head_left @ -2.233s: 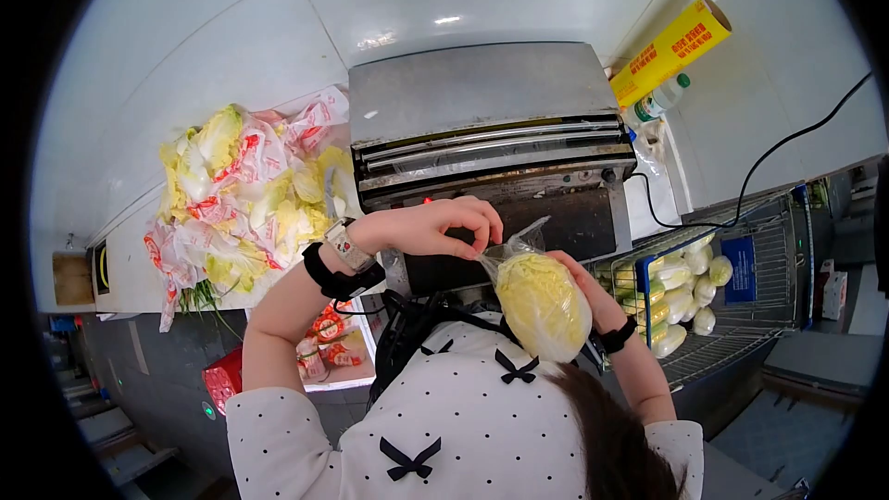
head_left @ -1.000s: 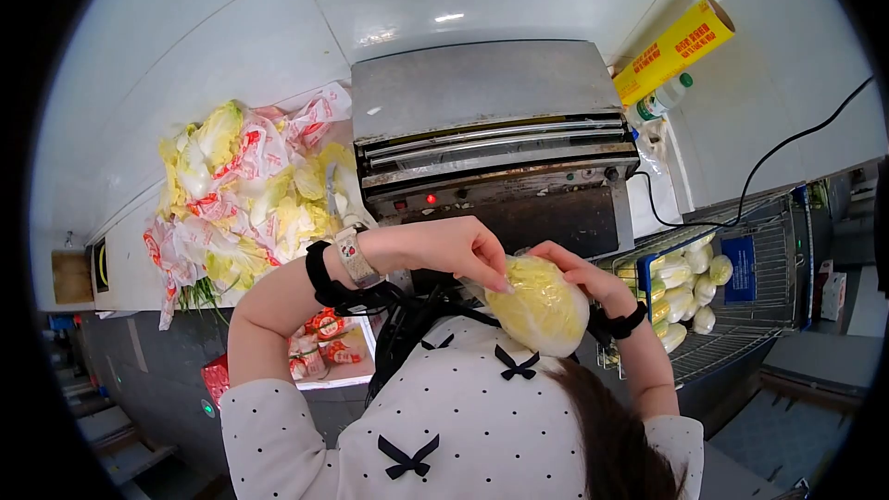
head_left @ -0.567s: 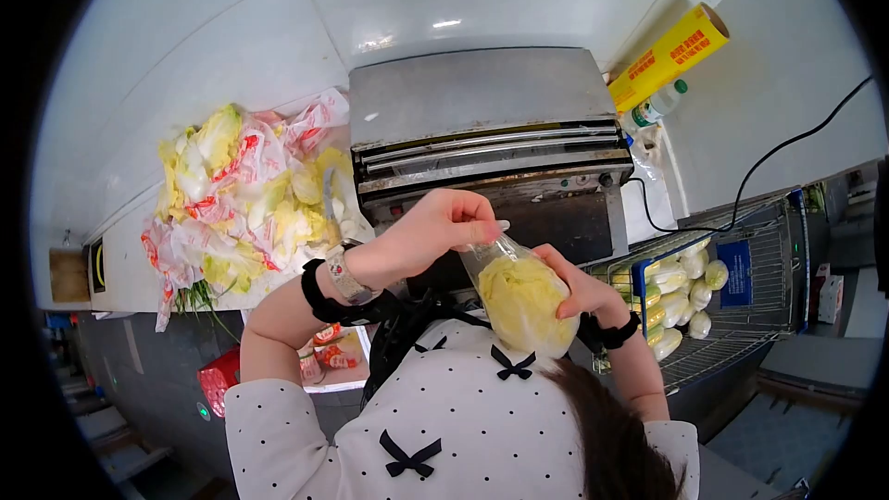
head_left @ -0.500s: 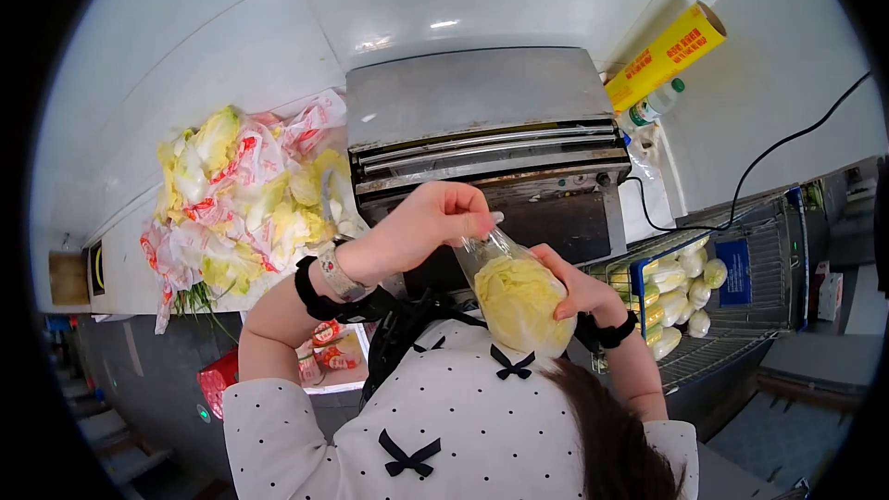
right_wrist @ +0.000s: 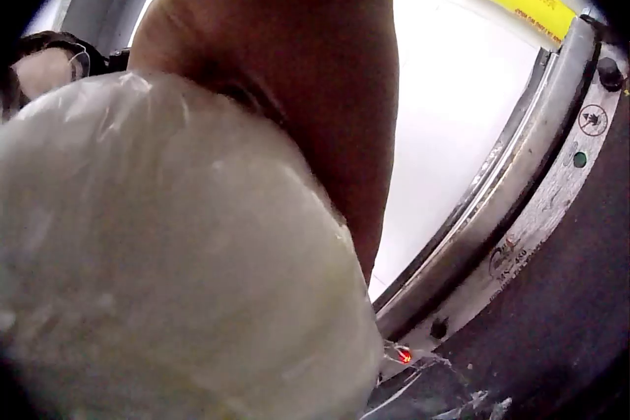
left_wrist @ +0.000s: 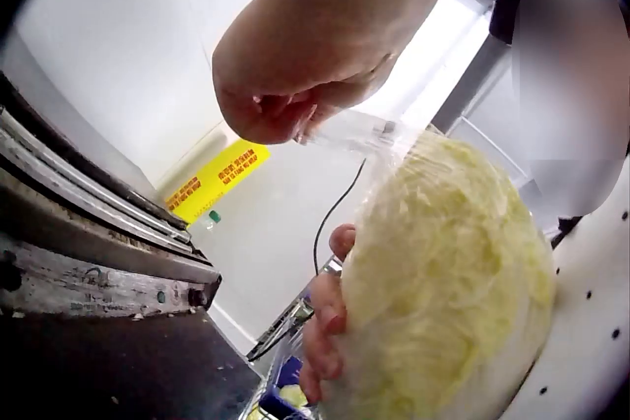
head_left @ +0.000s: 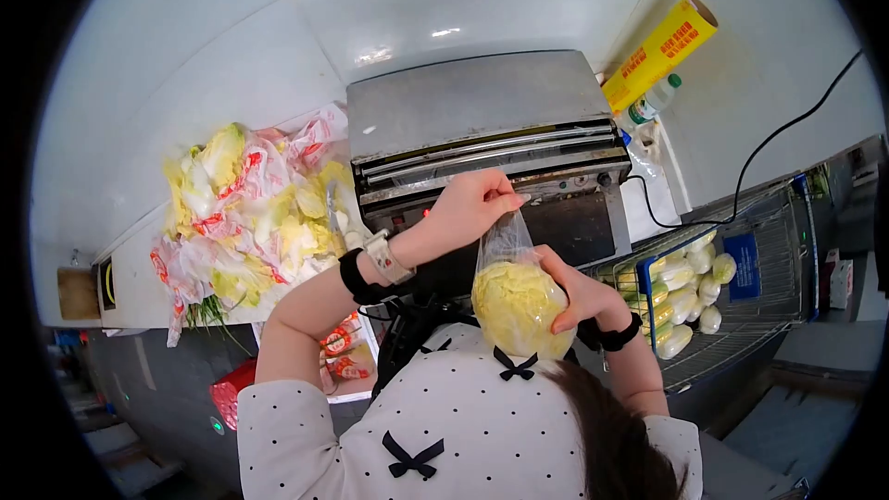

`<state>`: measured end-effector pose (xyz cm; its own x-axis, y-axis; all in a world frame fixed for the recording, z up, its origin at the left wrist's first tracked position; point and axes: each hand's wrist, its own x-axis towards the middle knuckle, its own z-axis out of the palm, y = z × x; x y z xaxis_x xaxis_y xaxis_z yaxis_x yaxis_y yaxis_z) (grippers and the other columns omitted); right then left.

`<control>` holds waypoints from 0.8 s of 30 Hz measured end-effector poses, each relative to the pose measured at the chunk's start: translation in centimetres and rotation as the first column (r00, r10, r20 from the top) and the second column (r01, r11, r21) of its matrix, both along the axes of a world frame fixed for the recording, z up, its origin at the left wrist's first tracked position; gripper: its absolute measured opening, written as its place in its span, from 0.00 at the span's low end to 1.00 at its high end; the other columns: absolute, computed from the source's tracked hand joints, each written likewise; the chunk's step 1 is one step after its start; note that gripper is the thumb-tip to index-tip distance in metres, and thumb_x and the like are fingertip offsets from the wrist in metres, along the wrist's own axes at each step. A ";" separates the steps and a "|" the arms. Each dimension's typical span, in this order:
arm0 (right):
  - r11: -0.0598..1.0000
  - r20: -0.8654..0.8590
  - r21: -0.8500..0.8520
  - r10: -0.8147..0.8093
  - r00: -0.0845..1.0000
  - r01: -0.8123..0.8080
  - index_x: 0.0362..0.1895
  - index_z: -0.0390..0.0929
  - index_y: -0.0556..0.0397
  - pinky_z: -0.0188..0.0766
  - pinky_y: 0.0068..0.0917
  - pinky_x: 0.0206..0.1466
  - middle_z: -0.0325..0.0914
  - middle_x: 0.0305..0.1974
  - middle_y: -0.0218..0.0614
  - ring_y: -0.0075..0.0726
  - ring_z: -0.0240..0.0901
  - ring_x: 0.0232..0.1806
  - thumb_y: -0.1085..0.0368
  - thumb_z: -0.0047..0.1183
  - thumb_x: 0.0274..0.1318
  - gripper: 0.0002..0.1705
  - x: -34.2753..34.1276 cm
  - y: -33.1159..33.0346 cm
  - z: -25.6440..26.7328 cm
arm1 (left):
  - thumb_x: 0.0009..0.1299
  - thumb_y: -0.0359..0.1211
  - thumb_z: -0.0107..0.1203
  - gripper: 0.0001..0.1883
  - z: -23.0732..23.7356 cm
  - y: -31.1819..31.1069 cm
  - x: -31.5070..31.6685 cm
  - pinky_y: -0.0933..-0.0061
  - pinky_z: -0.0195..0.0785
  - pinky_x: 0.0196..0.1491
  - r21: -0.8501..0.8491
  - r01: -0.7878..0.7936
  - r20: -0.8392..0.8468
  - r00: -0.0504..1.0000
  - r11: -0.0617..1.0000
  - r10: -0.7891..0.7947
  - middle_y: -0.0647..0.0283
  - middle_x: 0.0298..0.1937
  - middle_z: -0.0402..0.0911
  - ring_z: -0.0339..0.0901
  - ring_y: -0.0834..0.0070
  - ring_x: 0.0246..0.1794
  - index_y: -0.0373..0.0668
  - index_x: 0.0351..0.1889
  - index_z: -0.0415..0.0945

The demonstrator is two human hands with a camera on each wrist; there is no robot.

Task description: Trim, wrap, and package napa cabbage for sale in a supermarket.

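A pale yellow cabbage in clear film is held against the dotted shirt, in front of the wrapping machine. My left hand pinches the gathered film above the cabbage and stretches it upward. My right hand grips the cabbage's right side, thumb toward its front. In the left wrist view the left hand has curled fingers on the film, beside the cabbage. The cabbage fills much of the right wrist view, with the right hand behind it.
Loose leaves and printed plastic bags cover the left counter, with a knife beside them. A yellow roll and a bottle stand right of the machine. Several cabbages lie in the cart. Red-labelled packs sit in a box below.
My left hand has let its low hold on the film near the cabbage rise toward the machine, drawing the film upward. My right hand still grips the cabbage, which has shifted slightly left.
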<state>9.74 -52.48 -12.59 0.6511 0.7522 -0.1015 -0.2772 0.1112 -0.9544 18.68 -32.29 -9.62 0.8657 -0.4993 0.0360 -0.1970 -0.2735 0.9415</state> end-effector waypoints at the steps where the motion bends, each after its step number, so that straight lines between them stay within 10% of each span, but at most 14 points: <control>1: 1.000 -0.007 0.004 -0.005 1.000 0.005 0.59 0.48 0.53 0.53 0.28 0.59 0.60 0.52 0.38 0.30 0.56 0.55 0.53 0.72 0.24 0.58 0.0 0.0 -0.2 | 0.61 0.34 0.57 0.09 0.2 -0.2 -0.6 0.79 0.56 0.21 0.062 -0.044 0.056 0.998 0.997 0.041 0.69 0.16 0.68 0.61 0.84 0.16 0.37 0.26 0.73; 5: 0.999 -0.023 0.021 -0.028 0.999 0.028 0.64 0.37 0.50 0.54 0.30 0.60 0.60 0.55 0.44 0.34 0.57 0.57 0.56 0.72 0.24 0.65 -0.4 0.1 -0.5 | 0.61 0.34 0.56 0.09 -1.1 -0.5 -1.9 0.78 0.57 0.21 0.073 -0.018 0.161 0.987 0.997 0.006 0.67 0.16 0.69 0.62 0.84 0.17 0.37 0.26 0.73; 11: 0.982 -0.090 0.122 -0.137 0.987 0.147 0.67 0.19 0.40 0.54 0.31 0.60 0.59 0.57 0.48 0.38 0.58 0.57 0.59 0.71 0.26 0.76 -1.4 0.5 -0.6 | 0.62 0.36 0.56 0.12 -3.0 -0.6 -3.1 0.80 0.57 0.21 0.013 0.123 -0.207 0.971 0.992 -0.118 0.69 0.17 0.70 0.63 0.86 0.18 0.36 0.24 0.73; 24: 0.983 -0.090 0.113 -0.137 0.987 0.147 0.67 0.45 0.55 0.50 0.30 0.64 0.54 0.62 0.38 0.34 0.52 0.64 0.37 0.61 0.33 0.62 -1.6 0.5 -4.1 | 0.65 0.36 0.54 0.14 -10.9 -0.4 -3.5 0.79 0.66 0.40 -0.146 0.350 -0.534 0.760 0.925 -0.371 0.64 0.40 0.74 0.72 0.80 0.39 0.38 0.43 0.68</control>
